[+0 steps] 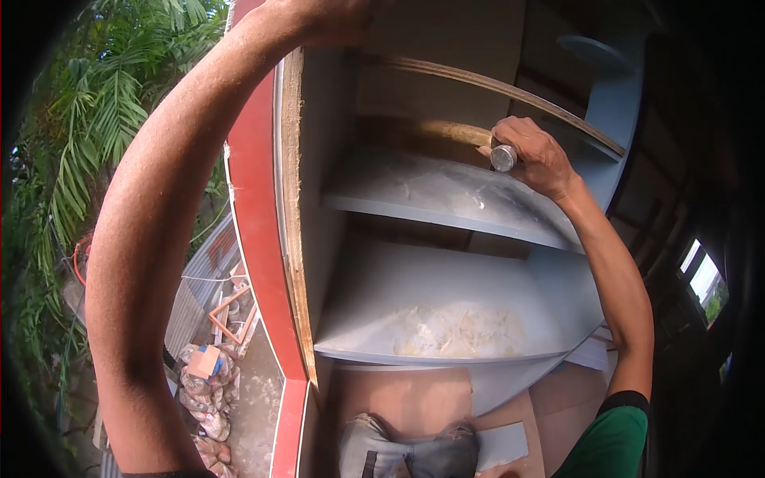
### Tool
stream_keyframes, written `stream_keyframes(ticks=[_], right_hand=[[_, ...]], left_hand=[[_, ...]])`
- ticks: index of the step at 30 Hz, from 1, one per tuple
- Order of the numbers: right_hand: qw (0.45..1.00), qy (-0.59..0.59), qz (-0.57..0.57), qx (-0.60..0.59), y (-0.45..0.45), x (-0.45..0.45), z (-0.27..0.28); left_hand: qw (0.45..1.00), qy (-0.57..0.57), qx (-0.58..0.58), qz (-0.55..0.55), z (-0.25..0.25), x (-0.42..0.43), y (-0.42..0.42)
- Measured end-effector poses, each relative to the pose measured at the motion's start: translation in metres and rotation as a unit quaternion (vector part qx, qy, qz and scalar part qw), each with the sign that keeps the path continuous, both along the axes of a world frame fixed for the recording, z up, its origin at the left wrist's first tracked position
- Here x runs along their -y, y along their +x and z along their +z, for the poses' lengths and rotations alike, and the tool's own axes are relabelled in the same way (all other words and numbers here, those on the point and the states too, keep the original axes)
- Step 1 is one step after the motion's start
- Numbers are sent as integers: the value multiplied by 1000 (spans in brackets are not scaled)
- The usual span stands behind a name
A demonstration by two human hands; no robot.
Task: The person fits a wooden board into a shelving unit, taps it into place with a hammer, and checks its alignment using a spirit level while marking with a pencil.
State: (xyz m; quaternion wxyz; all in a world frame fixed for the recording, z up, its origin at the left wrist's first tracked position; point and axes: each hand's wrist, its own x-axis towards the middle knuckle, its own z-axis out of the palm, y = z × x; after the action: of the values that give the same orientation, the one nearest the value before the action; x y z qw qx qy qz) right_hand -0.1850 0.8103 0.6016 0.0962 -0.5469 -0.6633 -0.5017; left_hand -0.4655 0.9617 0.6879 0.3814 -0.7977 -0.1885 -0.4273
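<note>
My right hand (532, 153) is closed around a hammer, whose round metal face (504, 158) points toward me. It is over the upper grey shelf (446, 195), below a plywood edge (494, 89). My left hand (339, 22) is raised at the top edge of the view, near the top of the red panel (259, 183); its fingers are dark and partly cut off, so what they touch is hidden. A rough wooden edge (293, 199) runs down beside the red panel.
A lower grey shelf (462, 331) with a worn patch spans the unit above my knees (406, 450). Outside on the left are palm leaves (88, 119), filled bags (209, 398) and a wooden frame (231, 315). A bright window (705, 279) is at the right.
</note>
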Motion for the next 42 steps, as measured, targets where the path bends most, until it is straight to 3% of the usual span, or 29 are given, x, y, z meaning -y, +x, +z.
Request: stream_keyframes(ticks=[2,4,6,8,10,12,14,15,19,22,24,26,27,28,30,31,32,34,40,42], right_hand=[[997,-49,-48,-35,-2,5,9],[1000,14,10,25,2,2,12],[992,106,43,-53,1,-1,14],[996,76,43,-26,-2,1,6],[998,-44,36,25,-6,9,8],[997,-66,29,30,-7,13,19],[995,65,47,61,-6,12,30],[992,96,58,-65,-10,13,29],[999,-3,40,15,-8,19,6],[999,-32,30,-7,-7,26,18],[998,12,53,-26,-13,23,25],[980,106,85,-143,-14,20,27],[990,92,89,-55,-13,20,21],[991,93,84,-53,-16,20,16],[996,23,85,8,-22,31,8],[996,9,85,24,-21,37,4],[996,-6,84,39,-20,42,1],[994,3,81,68,-24,53,-13],[980,111,118,118,-44,120,-61],[984,92,110,108,-47,154,-57]], left_hand=[[1000,-7,-3,-1,1,2,1],[1000,-17,-7,0,1,3,2],[999,23,17,-27,-6,-6,4],[996,65,42,-52,-6,-10,3],[994,80,36,-63,-6,-12,3],[998,50,14,-29,2,-8,7],[1000,16,-8,0,4,-5,6],[999,21,-32,-26,3,-7,1],[999,22,-23,-17,7,-11,9],[1000,0,1,0,5,-5,8],[999,-27,25,11,1,4,7],[999,-37,34,13,0,4,9],[998,0,23,51,2,0,10],[996,35,12,86,2,-4,10],[993,-92,4,68,5,10,8],[996,75,34,-44,6,-33,20],[956,238,70,-156,10,-80,35],[982,148,19,-111,14,-70,35],[981,159,10,-111,11,-62,35],[987,120,5,-105,12,-64,36]])
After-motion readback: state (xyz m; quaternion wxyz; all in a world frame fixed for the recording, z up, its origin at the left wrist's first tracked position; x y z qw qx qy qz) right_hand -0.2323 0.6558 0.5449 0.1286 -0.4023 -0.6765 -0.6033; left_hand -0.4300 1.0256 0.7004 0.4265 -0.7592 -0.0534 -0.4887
